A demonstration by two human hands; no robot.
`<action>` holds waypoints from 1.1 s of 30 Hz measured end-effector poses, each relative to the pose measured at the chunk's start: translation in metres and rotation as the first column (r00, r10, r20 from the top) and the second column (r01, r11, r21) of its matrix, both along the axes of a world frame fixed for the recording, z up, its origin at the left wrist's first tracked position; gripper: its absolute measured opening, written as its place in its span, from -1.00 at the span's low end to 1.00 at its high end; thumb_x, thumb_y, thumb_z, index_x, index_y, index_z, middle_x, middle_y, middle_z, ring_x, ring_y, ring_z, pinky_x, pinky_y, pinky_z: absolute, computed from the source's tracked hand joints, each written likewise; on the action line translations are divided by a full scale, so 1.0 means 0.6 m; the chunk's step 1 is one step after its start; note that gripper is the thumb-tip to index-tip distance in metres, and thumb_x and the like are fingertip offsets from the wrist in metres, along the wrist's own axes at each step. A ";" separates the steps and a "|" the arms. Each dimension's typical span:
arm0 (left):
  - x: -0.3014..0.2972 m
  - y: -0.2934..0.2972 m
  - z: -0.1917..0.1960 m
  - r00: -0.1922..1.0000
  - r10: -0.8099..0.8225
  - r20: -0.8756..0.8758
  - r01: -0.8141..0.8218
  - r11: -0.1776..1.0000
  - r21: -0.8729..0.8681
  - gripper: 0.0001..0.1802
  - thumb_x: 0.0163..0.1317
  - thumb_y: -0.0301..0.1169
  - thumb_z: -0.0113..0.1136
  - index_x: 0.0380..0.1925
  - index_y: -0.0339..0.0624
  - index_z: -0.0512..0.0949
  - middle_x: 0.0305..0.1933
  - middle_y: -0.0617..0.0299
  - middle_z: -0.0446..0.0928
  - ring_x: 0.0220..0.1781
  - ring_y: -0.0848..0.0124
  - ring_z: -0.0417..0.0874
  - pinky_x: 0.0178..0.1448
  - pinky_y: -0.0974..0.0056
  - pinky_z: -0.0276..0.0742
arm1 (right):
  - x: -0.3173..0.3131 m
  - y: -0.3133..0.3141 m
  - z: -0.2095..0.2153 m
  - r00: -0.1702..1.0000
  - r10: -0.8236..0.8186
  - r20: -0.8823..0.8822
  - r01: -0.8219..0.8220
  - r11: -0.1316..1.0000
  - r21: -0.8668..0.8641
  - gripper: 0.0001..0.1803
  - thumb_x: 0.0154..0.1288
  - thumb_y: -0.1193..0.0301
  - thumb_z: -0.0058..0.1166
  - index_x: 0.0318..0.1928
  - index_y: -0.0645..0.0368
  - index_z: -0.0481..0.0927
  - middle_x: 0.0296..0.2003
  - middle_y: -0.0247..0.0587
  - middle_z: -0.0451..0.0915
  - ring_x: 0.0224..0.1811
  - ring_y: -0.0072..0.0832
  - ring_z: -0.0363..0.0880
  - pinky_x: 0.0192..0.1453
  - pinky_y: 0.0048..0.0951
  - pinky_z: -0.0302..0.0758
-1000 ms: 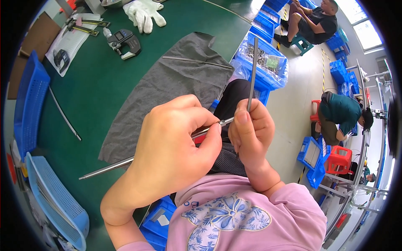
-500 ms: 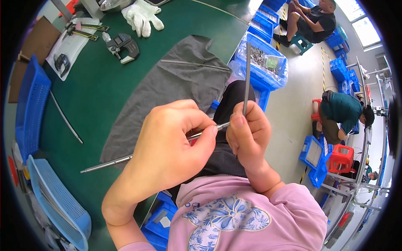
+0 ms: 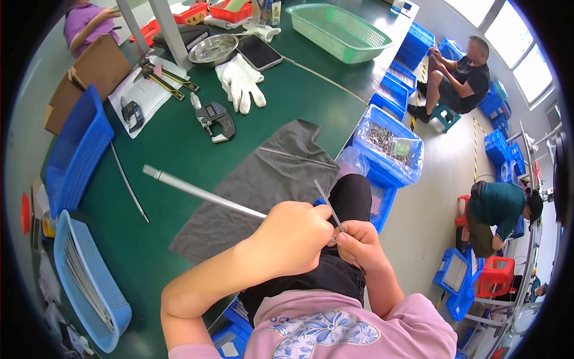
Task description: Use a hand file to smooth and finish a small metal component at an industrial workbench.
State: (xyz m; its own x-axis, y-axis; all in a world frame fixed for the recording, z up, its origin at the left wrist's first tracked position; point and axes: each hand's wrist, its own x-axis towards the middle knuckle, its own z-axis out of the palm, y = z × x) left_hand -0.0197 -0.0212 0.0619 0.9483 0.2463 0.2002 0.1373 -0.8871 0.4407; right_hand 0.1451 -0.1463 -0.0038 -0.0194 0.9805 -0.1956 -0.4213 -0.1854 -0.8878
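Swung away from the body since the earlier frame: the free end of a long silver rod (image 3: pixel 206 194), now out past the left side of the gray cloth (image 3: pixel 263 179). Tipped over to the left too: a flat dark bar (image 3: pixel 325 198). Both held just off the cloth's near right side, with the rod reaching back over it. Left hand (image 3: pixel 294 240) curled round the rod, fingertips hidden. Right hand (image 3: pixel 360 244) close by, thumb and finger pinched on the bar. Partway through the work, at a guess: rod and bar already picked up and brought close together, neither one yet put down. Too hidden between the hands to tell if joined, touching or apart. Rod's long line slanting over the cloth, free end pointing left and away from the body. Bar's long line slanting across the rod's, top end pointing away and a bit left, toward the cloth's far part. On the cloth, one thin rod (image 3: pixel 296 157). Past the cloth, a measuring tool (image 3: pixel 210 113) and a white glove (image 3: pixel 240 84). Left of the cloth, a dark blue basket (image 3: pixel 84 152). Right of the cloth, a blue crate (image 3: pixel 376 164) with small metal parts (image 3: pixel 378 139).
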 end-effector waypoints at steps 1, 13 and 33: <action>0.011 0.005 0.000 1.000 0.007 0.004 -0.007 1.000 0.009 -0.90 -0.12 -0.42 0.25 -0.67 -0.18 0.54 -0.49 0.18 0.46 -0.44 0.17 0.59 -0.37 0.12 0.50 | 0.004 -0.001 0.001 1.000 -0.008 -0.020 0.008 1.000 -0.005 -0.75 0.43 0.34 0.03 -0.24 0.34 0.54 -0.70 -0.54 0.33 -0.77 -0.83 0.13 -0.70 -0.69 0.00; -0.070 0.081 0.077 0.912 0.304 0.274 -0.391 0.845 0.366 -0.74 -0.08 -0.42 0.33 -0.32 -0.21 0.60 -0.23 0.12 0.52 -0.01 0.11 0.54 0.20 -0.02 0.36 | 0.156 0.162 -0.012 0.669 -0.594 0.447 0.507 0.804 0.311 -0.76 0.42 0.36 -0.01 -0.34 0.25 0.55 -0.69 -0.53 0.32 -0.72 -0.76 0.20 -0.67 -0.63 0.07; -0.835 -0.211 -0.012 -0.484 0.846 0.223 -0.865 -0.501 0.023 -0.50 0.36 -0.07 0.03 -0.58 -0.29 0.41 -0.64 0.25 0.32 -0.54 0.43 0.26 -0.41 0.26 0.24 | 0.332 0.345 -0.077 0.627 -0.653 0.426 0.576 0.756 0.311 -0.69 0.39 0.25 0.07 -0.41 0.22 0.58 -0.69 -0.48 0.32 -0.76 -0.72 0.18 -0.70 -0.60 0.07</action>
State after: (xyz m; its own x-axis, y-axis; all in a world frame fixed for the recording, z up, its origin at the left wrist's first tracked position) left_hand -0.5209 -0.1478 0.0545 -0.6457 0.6425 0.4125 0.7589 0.4806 0.4394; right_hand 0.3445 0.0608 -0.0497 0.6552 0.7441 0.1304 0.0951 0.0900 -0.9914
